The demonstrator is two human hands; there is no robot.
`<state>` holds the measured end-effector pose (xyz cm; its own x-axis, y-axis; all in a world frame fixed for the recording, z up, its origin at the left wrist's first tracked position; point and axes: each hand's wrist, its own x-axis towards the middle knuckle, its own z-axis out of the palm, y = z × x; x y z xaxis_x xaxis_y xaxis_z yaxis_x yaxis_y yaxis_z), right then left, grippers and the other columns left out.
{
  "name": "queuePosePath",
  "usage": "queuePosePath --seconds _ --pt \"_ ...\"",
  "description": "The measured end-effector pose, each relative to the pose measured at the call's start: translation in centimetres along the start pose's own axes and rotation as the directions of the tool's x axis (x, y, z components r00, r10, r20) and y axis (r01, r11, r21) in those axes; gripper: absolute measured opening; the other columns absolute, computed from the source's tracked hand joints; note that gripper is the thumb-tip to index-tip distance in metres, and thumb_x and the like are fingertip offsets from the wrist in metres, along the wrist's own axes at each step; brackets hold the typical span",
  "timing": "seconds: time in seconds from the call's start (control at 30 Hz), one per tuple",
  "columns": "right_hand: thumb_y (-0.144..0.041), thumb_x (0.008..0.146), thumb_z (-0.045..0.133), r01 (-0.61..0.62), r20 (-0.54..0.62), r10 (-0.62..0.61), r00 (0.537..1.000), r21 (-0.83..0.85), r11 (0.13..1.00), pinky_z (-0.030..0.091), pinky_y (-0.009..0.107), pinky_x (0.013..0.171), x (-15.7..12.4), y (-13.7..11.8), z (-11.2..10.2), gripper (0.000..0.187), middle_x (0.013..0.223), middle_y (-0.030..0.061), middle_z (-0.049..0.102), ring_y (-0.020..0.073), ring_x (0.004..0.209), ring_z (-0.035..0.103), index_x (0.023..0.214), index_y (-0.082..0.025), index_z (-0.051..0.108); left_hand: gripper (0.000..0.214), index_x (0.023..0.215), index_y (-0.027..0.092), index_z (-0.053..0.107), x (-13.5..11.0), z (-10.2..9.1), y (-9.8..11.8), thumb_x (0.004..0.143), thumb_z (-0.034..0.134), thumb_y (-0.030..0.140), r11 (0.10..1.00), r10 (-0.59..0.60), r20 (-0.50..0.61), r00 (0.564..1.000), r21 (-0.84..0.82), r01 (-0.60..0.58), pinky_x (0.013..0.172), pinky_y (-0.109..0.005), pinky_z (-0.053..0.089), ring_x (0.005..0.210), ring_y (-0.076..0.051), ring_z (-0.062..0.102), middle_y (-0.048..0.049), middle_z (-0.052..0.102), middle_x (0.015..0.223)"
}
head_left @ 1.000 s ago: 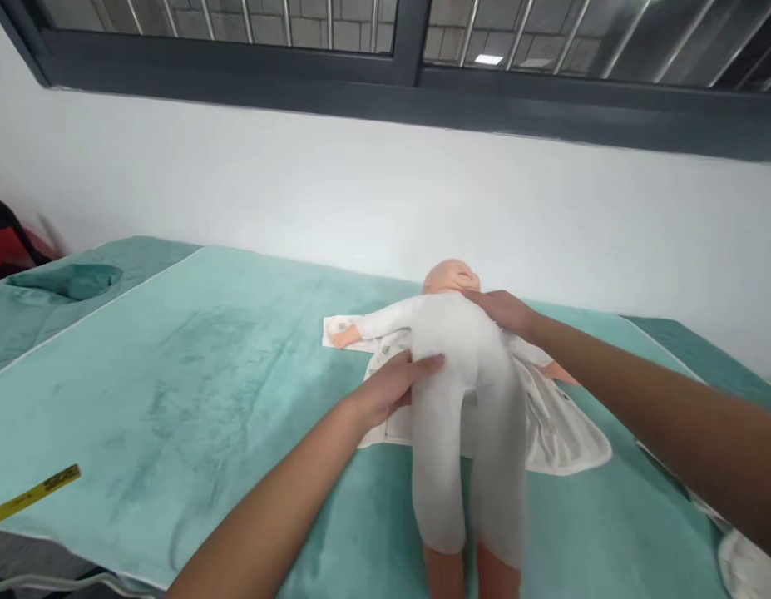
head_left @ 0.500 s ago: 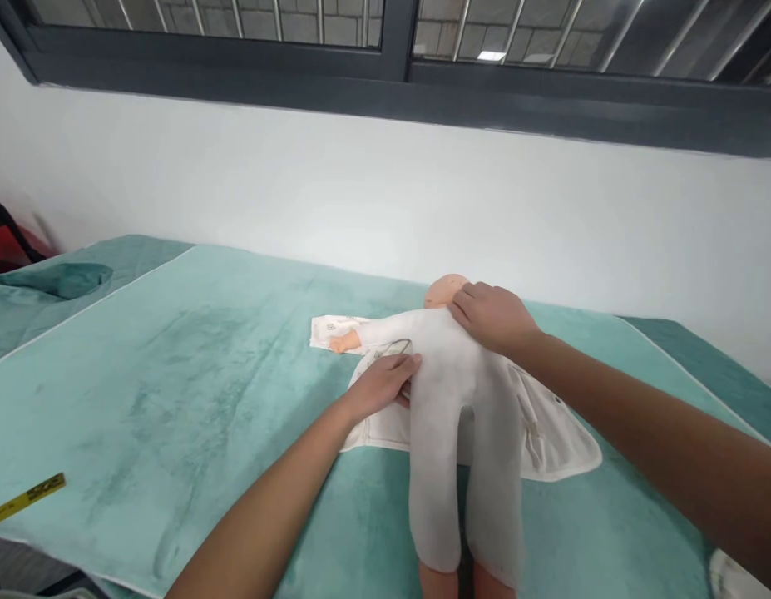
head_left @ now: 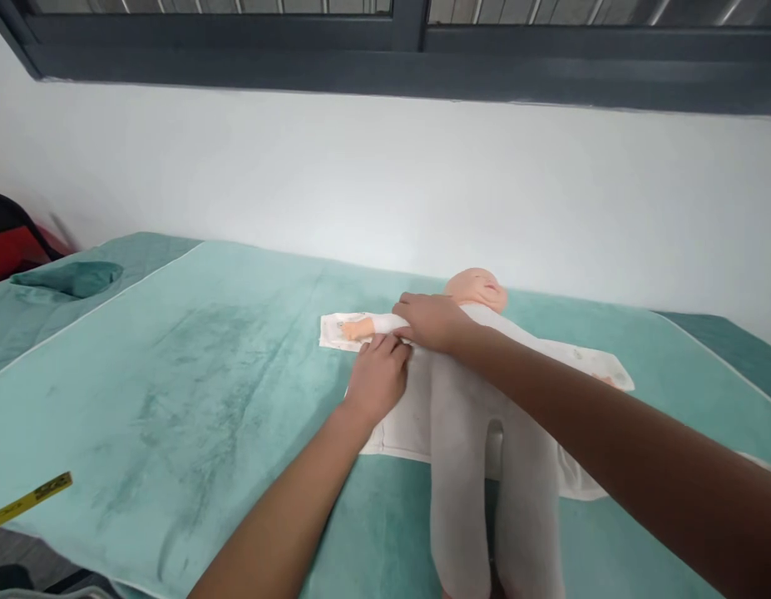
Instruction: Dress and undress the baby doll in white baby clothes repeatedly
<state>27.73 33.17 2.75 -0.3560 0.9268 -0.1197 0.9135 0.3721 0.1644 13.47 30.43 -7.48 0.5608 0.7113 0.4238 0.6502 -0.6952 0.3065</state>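
A baby doll (head_left: 463, 399) in a white bodysuit lies on its back, its head towards the wall. Beneath it spreads a white printed baby shirt (head_left: 401, 428), opened out, with both sleeves stretched sideways under the doll's arms. My left hand (head_left: 382, 376) is closed at the shirt's edge, just below the doll's arm on the left; its fingertips are partly hidden. Across the upper part of that same arm lies my right hand (head_left: 432, 320), its fingers curled over the sleeve area and close to my left fingers. My right forearm covers much of the doll's chest.
A green padded cover (head_left: 173, 374) lies under everything. White wall (head_left: 360, 183) and a dark window frame (head_left: 410, 62) stand behind. A yellow strip (head_left: 29, 502) is at the left edge, a red and black object (head_left: 14, 245) at the far left.
My right hand has moved left from the doll's shoulder to its arm. My left hand has shifted up from its side. The doll's head has turned and its other arm now shows on the right.
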Motion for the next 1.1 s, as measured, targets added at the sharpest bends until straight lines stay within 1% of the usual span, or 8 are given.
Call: queuePosePath --seconds 0.2,0.43,0.57,0.63,0.7,0.77,1.0,1.1 --pt "-0.049 0.093 0.049 0.022 -0.002 -0.022 1.000 0.302 0.953 0.040 0.032 0.075 -2.3 1.9 -0.4 0.032 0.113 0.0055 0.066 0.0232 0.098 0.061 0.111 -0.025 0.061 0.023 0.107 0.019 0.063 0.4 -0.4 -1.3 0.087 0.056 0.026 0.952 -0.302 -0.026 0.953 0.046 0.302 0.085 -0.044 0.042 0.110 -0.034 0.054 -0.0148 0.063 0.110" --pt "-0.064 0.091 0.044 0.100 0.048 -0.120 0.992 0.299 0.949 0.039 0.034 0.079 -3.8 1.7 -0.3 0.050 0.110 0.0077 0.067 0.0261 0.100 0.060 0.118 -0.027 0.063 0.013 0.094 0.021 0.060 0.0 -0.6 -2.4 0.089 0.048 0.020 0.946 -0.324 -0.026 0.946 -0.003 0.324 0.079 -0.037 0.043 0.096 -0.027 0.055 -0.0111 0.062 0.103" --pt "-0.066 0.092 0.037 0.064 0.038 -0.075 0.996 0.225 0.972 0.037 0.035 0.075 -3.7 1.0 0.0 0.052 0.105 0.0077 0.066 0.0251 0.094 0.059 0.113 -0.026 0.064 0.013 0.086 0.021 0.060 -0.2 -1.3 -2.8 0.083 0.050 0.013 0.906 -0.389 -0.041 0.921 -0.197 0.374 0.079 -0.037 0.041 0.092 -0.025 0.055 -0.0076 0.063 0.092" --pt "-0.066 0.093 0.035 0.055 0.028 -0.063 0.998 0.209 0.976 0.037 0.035 0.075 -3.6 0.8 0.2 0.052 0.105 0.0075 0.066 0.0244 0.093 0.059 0.111 -0.026 0.063 0.012 0.082 0.021 0.060 -0.2 -1.7 -3.0 0.076 0.056 0.013 0.776 -0.480 -0.036 0.877 -0.484 0.405 0.076 -0.034 0.041 0.087 -0.024 0.056 -0.0047 0.063 0.085" --pt "-0.064 0.094 0.036 0.035 0.028 -0.042 0.999 0.204 0.978 0.037 0.034 0.074 -3.6 0.6 0.3 0.050 0.104 0.0075 0.066 0.0238 0.092 0.058 0.108 -0.025 0.063 0.012 0.079 0.021 0.061 0.0 -2.1 -3.2 0.069 0.061 0.014 0.552 -0.572 0.001 0.820 -0.739 0.386 0.073 -0.031 0.042 0.081 -0.020 0.056 -0.0021 0.063 0.081" --pt "-0.063 0.094 0.038 0.004 0.033 -0.012 0.999 0.205 0.979 0.037 0.033 0.073 -3.6 0.6 0.3 0.048 0.105 0.0073 0.066 0.0232 0.093 0.058 0.105 -0.025 0.063 0.012 0.080 0.019 0.061 0.3 -2.3 -3.3 0.068 0.062 0.019 0.379 -0.628 0.046 0.777 -0.854 0.357 0.071 -0.029 0.043 0.076 -0.018 0.056 -0.0011 0.063 0.079" --pt "-0.063 0.093 0.037 -0.112 0.053 0.110 0.993 0.052 0.992 0.037 0.035 0.070 -3.2 1.1 1.1 0.049 0.098 0.0098 0.066 0.0260 0.091 0.060 0.097 -0.024 0.066 0.019 0.084 0.018 0.059 0.8 -3.1 -2.8 0.072 0.065 0.032 0.117 -0.724 0.110 0.681 -0.953 0.279 0.060 -0.023 0.044 0.060 -0.010 0.051 0.0039 0.054 0.069" --pt "-0.061 0.093 0.038 -0.184 0.059 0.183 0.981 0.009 0.983 0.039 0.037 0.073 -2.5 1.0 1.9 0.048 0.097 0.0125 0.067 0.0276 0.091 0.060 0.096 -0.023 0.067 0.019 0.084 0.019 0.061 0.7 -3.1 -2.0 0.072 0.070 0.031 0.065 -0.689 0.122 0.715 -0.971 0.228 0.057 -0.020 0.040 0.057 -0.008 0.046 0.0054 0.051 0.065"
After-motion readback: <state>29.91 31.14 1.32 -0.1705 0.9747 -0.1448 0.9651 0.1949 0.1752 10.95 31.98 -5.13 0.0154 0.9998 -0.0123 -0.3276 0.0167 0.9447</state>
